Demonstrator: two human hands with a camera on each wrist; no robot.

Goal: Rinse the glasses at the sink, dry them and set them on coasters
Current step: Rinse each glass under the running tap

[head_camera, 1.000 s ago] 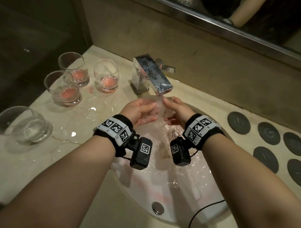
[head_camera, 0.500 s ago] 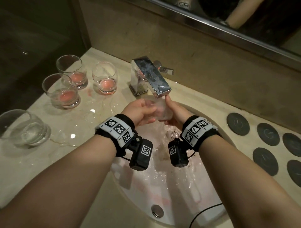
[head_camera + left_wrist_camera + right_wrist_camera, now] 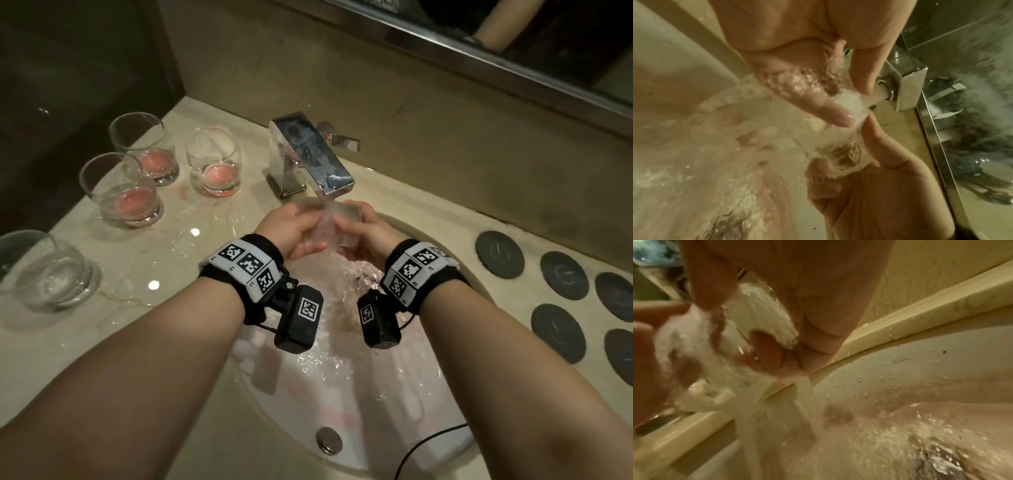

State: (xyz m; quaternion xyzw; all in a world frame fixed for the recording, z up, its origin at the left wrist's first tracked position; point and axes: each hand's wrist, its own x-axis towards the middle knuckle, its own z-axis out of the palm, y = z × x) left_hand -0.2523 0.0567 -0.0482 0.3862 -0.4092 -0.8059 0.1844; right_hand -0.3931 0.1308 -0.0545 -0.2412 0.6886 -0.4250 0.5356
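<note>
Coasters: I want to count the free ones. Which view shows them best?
The head view: the dark round coasters lie on the counter right of the sink, all bare, some cut by the frame edge. Neither wrist view shows them, only hands, water and basin.

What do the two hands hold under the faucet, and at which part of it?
A clear glass, held between left hand and right hand, fingers curled round its sides. Water blurs the exact contact points.

Head view looks steeply down over white sink basin point(image 3: 394, 404). Wrist views sit close beneath hands, both sharing foaming water stream point(image 3: 849, 104) point(image 3: 764, 318).
</note>
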